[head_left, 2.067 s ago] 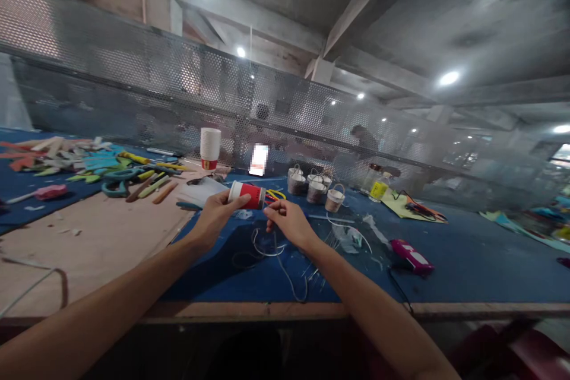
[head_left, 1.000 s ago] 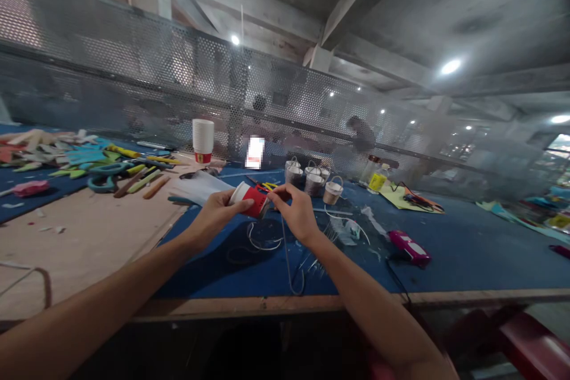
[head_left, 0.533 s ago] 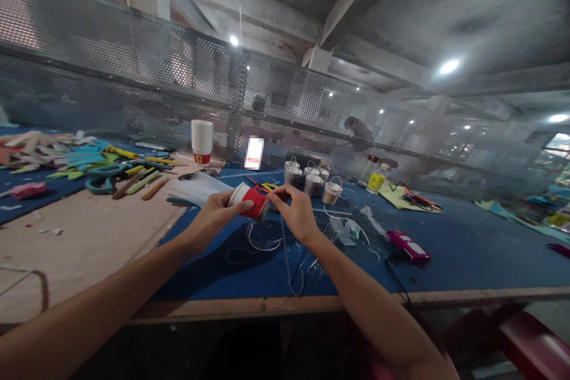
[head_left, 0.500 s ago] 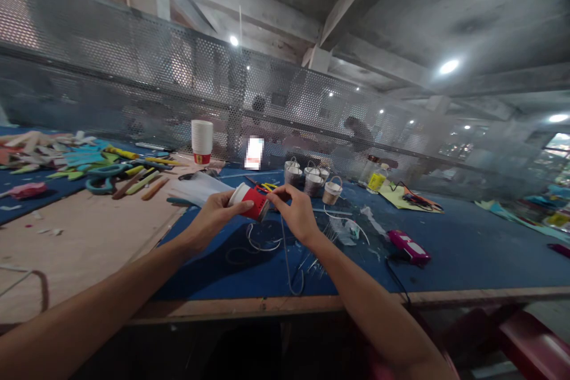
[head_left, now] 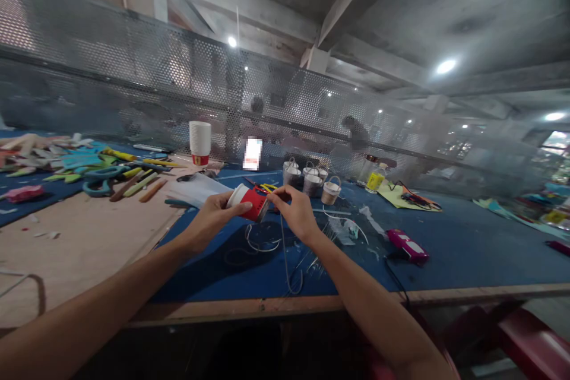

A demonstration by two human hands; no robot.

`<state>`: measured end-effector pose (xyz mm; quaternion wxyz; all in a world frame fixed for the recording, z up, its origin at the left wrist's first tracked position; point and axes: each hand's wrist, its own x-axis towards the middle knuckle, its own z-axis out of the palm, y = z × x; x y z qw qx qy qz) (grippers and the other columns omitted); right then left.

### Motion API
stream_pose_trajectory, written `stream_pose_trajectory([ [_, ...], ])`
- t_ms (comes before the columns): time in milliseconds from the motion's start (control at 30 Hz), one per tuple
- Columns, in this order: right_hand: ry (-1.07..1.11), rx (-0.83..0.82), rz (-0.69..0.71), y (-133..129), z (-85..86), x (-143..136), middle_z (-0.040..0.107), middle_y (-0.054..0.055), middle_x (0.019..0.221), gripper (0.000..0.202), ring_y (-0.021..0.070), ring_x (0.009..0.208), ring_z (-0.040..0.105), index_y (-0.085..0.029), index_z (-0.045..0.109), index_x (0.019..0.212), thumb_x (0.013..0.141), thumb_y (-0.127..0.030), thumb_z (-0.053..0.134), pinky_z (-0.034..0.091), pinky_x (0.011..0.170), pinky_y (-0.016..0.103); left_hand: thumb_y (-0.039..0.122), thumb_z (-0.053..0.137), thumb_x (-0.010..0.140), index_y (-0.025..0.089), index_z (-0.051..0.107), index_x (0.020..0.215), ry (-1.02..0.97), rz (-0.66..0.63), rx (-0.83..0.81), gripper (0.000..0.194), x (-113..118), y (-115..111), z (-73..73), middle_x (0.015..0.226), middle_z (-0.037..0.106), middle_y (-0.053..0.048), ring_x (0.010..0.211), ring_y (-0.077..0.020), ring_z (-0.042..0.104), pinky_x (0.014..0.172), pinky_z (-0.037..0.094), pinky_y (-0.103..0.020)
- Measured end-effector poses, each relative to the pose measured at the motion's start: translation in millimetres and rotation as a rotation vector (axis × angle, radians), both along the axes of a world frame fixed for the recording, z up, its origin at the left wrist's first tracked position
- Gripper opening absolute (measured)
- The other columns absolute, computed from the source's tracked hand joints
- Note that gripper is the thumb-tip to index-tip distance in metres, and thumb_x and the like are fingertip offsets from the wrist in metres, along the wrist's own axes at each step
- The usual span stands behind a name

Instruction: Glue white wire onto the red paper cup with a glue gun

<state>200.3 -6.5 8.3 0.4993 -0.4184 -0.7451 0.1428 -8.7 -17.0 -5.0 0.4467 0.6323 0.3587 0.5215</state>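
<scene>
Above the blue-topped desk (head_left: 467, 258), a person's left hand (head_left: 210, 217) holds a paper cup (head_left: 255, 208) tipped on its side, thumb laid along the front, while the right hand (head_left: 294, 211), fingertips closed in a narrow pinch, meets the cup's base end, apparently on a grey cord (head_left: 284, 249) that trails down to the desk. The left hand's hold near the rim seems chosen to steady the cup and leave its lower end free for the right fingers; the tilt likely turns that end toward them. The cup, raised off the desk between the two, shows a white rim, a red middle with small dark marks and a greyish band at its base, too small to make out fully. Beyond the right hand stand small pails (head_left: 312, 184) with looped handles, probably set out of the way. Beyond the left rises a stack of cups (head_left: 200, 138), perhaps placed within easy reach.
</scene>
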Motion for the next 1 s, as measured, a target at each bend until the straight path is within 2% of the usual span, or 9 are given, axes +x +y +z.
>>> stream_pose_trajectory([
  [333,0.020,-0.050,0.012,3.9,-1.6,2.7,0.067,-0.001,0.071,0.026,0.0146,0.065,0.065,-0.021,0.067,0.085,0.088,-0.047,0.063,0.049,0.067,0.025,0.038,0.075,0.077,0.019,0.074,0.086,-0.015,-0.011,-0.019,0.021,1.0,-2.9,2.3,0.077,0.074,-0.001,0.068,-0.0181,0.062,0.066,0.046,-0.028],
  [1000,-0.014,-0.063,0.037,4.6,-0.3,4.4,0.068,-0.001,0.068,0.028,0.0145,0.065,0.064,-0.020,0.068,0.086,0.089,-0.047,0.061,0.047,0.065,0.024,0.037,0.075,0.077,0.019,0.075,0.086,-0.038,-0.079,-0.001,0.020,-0.6,0.5,-0.2,0.081,0.075,-0.003,0.073,-0.0197,0.064,0.073,0.047,-0.030],
])
